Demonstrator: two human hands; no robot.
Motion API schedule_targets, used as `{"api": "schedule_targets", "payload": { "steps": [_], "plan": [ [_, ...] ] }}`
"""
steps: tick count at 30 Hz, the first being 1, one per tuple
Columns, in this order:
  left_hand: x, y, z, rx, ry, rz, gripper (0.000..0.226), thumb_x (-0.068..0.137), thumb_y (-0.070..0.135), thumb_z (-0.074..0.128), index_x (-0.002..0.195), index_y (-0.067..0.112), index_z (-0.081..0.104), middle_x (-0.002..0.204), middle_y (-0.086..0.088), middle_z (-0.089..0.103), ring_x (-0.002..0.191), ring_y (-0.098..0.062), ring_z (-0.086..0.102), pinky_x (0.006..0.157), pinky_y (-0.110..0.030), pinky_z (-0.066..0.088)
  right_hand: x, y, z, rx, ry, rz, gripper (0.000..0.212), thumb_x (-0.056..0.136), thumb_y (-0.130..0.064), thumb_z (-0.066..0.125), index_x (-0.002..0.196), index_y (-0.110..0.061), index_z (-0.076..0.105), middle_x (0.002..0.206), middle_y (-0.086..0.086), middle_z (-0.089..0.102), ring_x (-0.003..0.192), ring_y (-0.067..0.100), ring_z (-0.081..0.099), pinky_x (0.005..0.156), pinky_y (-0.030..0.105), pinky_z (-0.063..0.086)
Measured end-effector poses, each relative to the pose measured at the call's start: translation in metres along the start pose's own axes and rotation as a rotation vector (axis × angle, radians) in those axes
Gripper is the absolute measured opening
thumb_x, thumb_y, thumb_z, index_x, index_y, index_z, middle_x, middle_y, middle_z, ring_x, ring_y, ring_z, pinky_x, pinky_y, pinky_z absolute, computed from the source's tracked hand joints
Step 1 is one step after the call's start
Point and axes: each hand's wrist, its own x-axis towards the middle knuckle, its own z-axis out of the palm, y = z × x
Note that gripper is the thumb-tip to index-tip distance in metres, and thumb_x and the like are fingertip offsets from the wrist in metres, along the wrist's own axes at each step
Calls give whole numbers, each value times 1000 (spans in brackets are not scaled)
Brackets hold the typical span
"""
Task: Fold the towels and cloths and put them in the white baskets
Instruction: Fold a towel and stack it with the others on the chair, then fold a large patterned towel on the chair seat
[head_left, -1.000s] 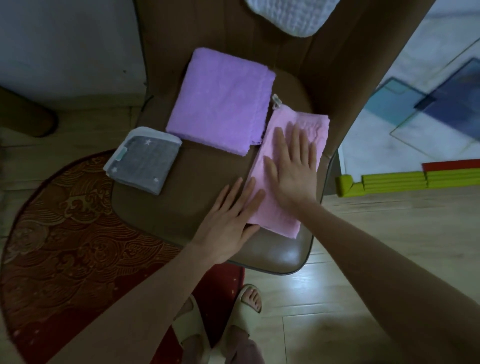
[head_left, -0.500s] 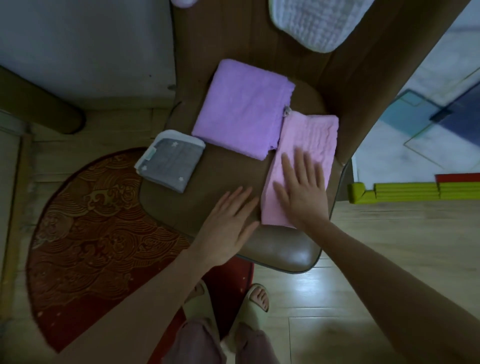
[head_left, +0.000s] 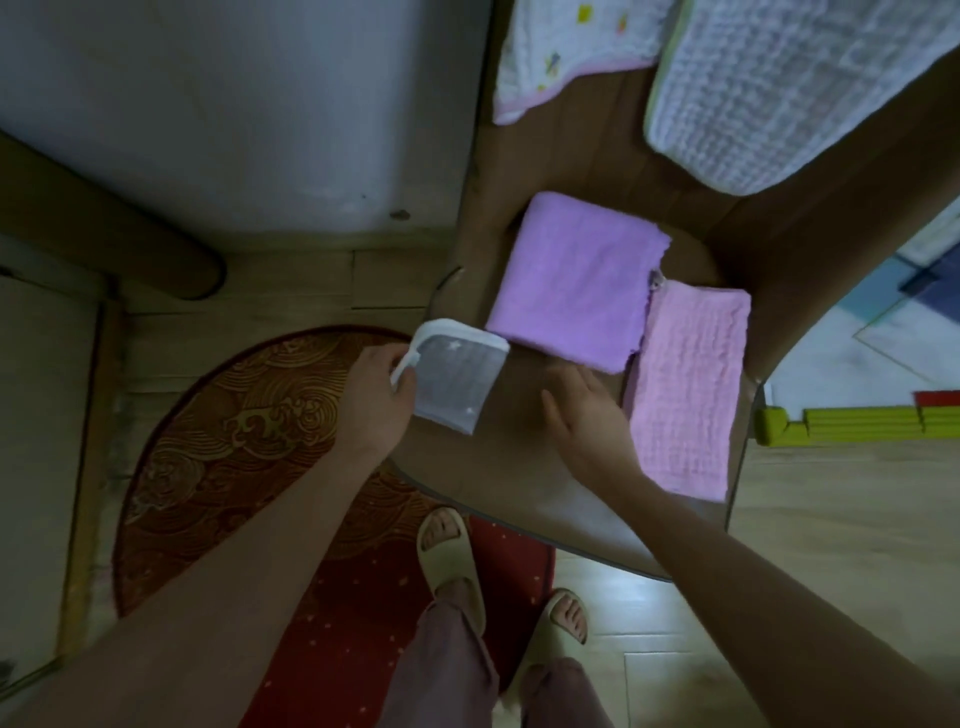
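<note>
Three folded cloths lie on a brown chair seat (head_left: 519, 483). A small grey cloth with a white border (head_left: 457, 376) sits at the seat's left edge, and my left hand (head_left: 376, 397) grips its left side. A folded purple towel (head_left: 576, 280) lies at the back of the seat. A folded pink cloth (head_left: 685, 384) lies along the right side. My right hand (head_left: 587, 415) hovers flat over the bare seat between the grey and pink cloths, fingers apart, holding nothing. No white basket is in view.
Two white quilted cloths hang over the chair back, one with coloured prints (head_left: 566, 52) and a larger one (head_left: 795, 88). A red patterned rug (head_left: 234, 452) lies under the chair at left. My feet in slippers (head_left: 452, 556) stand before the seat. A yellow-green barrier (head_left: 857, 423) is at right.
My right hand has come off the pink cloth and moved left over the bare seat. My left hand has moved left and taken hold of the grey cloth.
</note>
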Motion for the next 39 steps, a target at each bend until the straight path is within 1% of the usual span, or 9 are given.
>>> {"api": "schedule_targets", "payload": {
  "steps": [3, 8, 12, 17, 22, 26, 31, 36, 39],
  "plan": [
    [14, -13, -7, 50, -196, 52, 36, 98, 18, 51, 133, 9, 53, 130, -13, 51, 117, -27, 50, 91, -25, 37, 18, -33, 28, 199, -89, 113, 32, 93, -19, 56, 125, -14, 53, 117, 10, 60, 99, 29, 61, 81, 40, 49],
    [12, -11, 1, 5, -367, 102, 46, 99, 24, 52, 143, 12, 43, 136, -9, 44, 112, -16, 51, 93, -21, 39, 49, -61, 61, 561, 83, 687, 33, 88, -19, 61, 120, -10, 55, 111, 9, 66, 103, 27, 63, 85, 35, 50],
    [18, -12, 4, 23, -415, 157, 48, 98, 23, 53, 143, 13, 42, 136, -6, 43, 114, -16, 51, 93, -17, 35, 52, -58, 59, 423, 85, 783, 31, 87, -13, 59, 117, -9, 58, 111, 11, 66, 103, 30, 61, 82, 34, 48],
    [20, -3, -6, 124, -573, 180, 43, 100, 26, 49, 141, 13, 46, 137, -4, 43, 119, -18, 49, 101, -32, 41, 33, -34, 35, 324, 9, 780, 27, 85, -18, 62, 110, -9, 63, 103, 10, 70, 91, 28, 65, 73, 35, 50],
    [41, 48, -46, 141, -506, 300, 23, 98, 20, 51, 112, 8, 65, 108, -10, 60, 101, -25, 58, 86, -39, 47, 45, -51, -46, 293, 112, 621, 25, 92, -20, 61, 112, -5, 58, 101, 9, 65, 95, 28, 61, 76, 33, 45],
    [63, 123, -86, 69, -290, 328, 24, 94, 16, 54, 115, 12, 66, 112, -7, 63, 102, -21, 59, 90, -37, 48, 69, -78, -135, 302, 330, 361, 20, 90, -9, 61, 109, -2, 59, 99, 10, 63, 92, 28, 61, 77, 32, 44],
    [91, 234, -131, -141, -94, 319, 24, 93, 11, 59, 115, 7, 66, 112, -8, 66, 98, -14, 61, 81, -14, 38, 114, -99, -269, -17, 608, 33, 31, 85, -10, 64, 115, -4, 58, 111, 16, 58, 106, 36, 54, 88, 36, 36],
    [112, 325, -144, -272, -88, 281, 24, 93, 12, 59, 117, 8, 64, 113, -7, 66, 103, -22, 62, 92, -33, 49, 145, -100, -377, -276, 573, -170, 35, 88, -14, 61, 123, -8, 55, 122, 13, 55, 112, 33, 50, 94, 42, 37],
    [121, 374, -145, -366, -7, 198, 35, 93, 13, 61, 126, 5, 57, 125, -11, 60, 113, -25, 58, 96, -31, 45, 169, -102, -412, -428, 420, -327, 39, 84, -4, 62, 122, -6, 56, 122, 14, 57, 110, 36, 54, 95, 42, 39]
  ]
}}
